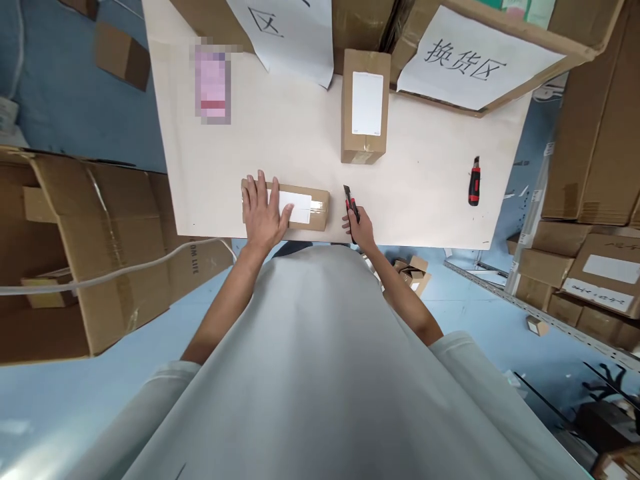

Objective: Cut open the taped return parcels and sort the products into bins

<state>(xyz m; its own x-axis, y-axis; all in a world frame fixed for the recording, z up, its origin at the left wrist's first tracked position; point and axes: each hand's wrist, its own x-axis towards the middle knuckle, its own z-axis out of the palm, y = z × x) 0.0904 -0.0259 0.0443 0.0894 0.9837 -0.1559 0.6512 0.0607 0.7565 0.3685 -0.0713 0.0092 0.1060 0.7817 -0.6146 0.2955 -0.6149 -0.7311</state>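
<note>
My left hand (265, 215) lies flat with spread fingers on the left part of a small cardboard box (320, 210) near the table's front edge. A white label and clear tape show on the box's top. Just right of the box, my right hand (361, 229) is closed around a box cutter (349, 199), its dark blade pointing away from me and apart from the box. Farther back stands a second cardboard box (365, 148) with a blank-looking white label. Another red and black box cutter (474, 183) rests on the right side of the table.
Large open cartons with handwritten paper signs (455, 60) line the back of the white table (425, 200). A blurred pink item (213, 83) lies at back left. A big open carton (110, 247) and a white cable (150, 265) are at left; shelved boxes (600, 267) stand right.
</note>
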